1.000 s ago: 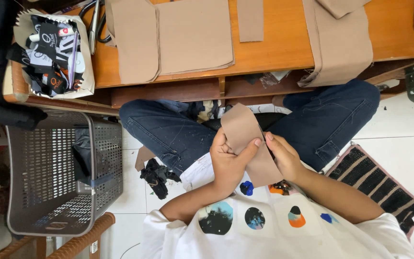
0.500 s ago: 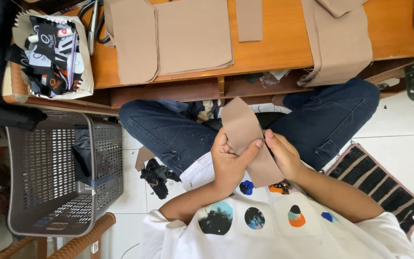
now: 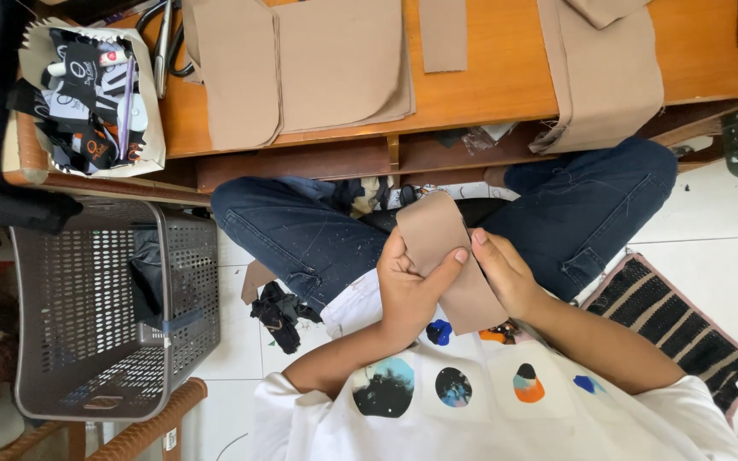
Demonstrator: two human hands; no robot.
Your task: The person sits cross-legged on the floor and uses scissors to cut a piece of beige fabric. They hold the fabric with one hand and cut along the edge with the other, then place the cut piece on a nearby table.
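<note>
One person sitting, two hands in view, both working at centre frame. Left hand [image 3: 407,286] is gripping one tan fabric strip [image 3: 448,256], thumb lying across its front, fingers wrapping behind; grip closed on the strip. Right hand [image 3: 506,273] is touching the strip's right edge, fingers resting against it; cannot tell whether its grip is actually pinching. The strip is standing roughly upright over the lap, its top curling over, lower end lying against the white shirt [image 3: 471,401].

Wooden surface [image 3: 506,77] is running across the top of the frame. On it: a stack of tan fabric panels [image 3: 301,68] at upper centre-left, one narrow tan strip [image 3: 442,34] at upper centre, and one larger tan piece [image 3: 604,77] hanging over the edge at upper right. One open box of black-and-white scraps [image 3: 87,94] is sitting at upper left, one pair of scissors [image 3: 162,43] beside it. One grey plastic basket [image 3: 104,316] is standing at lower left. One dark scrap pile [image 3: 279,312] is lying on the floor. One striped mat [image 3: 685,333] is lying at lower right.
</note>
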